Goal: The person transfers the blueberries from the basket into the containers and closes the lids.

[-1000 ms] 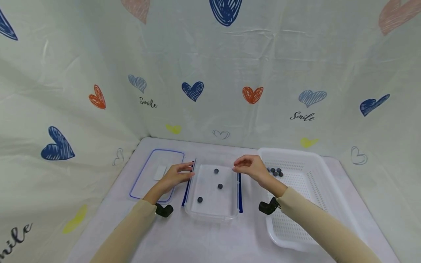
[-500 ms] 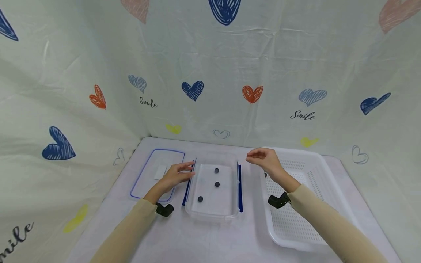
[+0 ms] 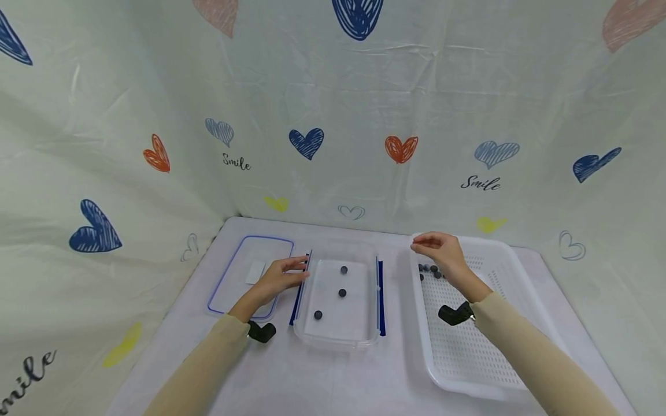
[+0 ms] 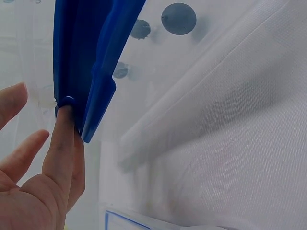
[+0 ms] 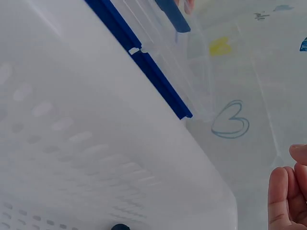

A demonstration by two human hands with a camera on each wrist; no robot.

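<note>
A clear plastic container [image 3: 335, 342] with blue side flaps stands mid-table, and three small dark balls [image 3: 342, 293] lie apart on its floor. My left hand [image 3: 278, 280] is at its left wall; in the left wrist view the fingers reach straight up to the blue flap [image 4: 86, 52]. Over the back left rim of a white perforated basket [image 3: 429, 367] hovers my right hand [image 3: 446, 257], fingers loosely bent, nothing visible between them. Several dark balls [image 3: 434, 268] lie in the basket just below it, partly hidden by the hand.
Left of the container lies a clear lid [image 3: 229, 283] with a blue edge, bearing a white label [image 3: 254, 272], partly behind my left hand. A light sheet printed with hearts hangs behind the table.
My right hand has moved right, from the container's back right corner to over the basket. The middle ball in the container has rolled slightly left. My left hand has stayed in place.
</note>
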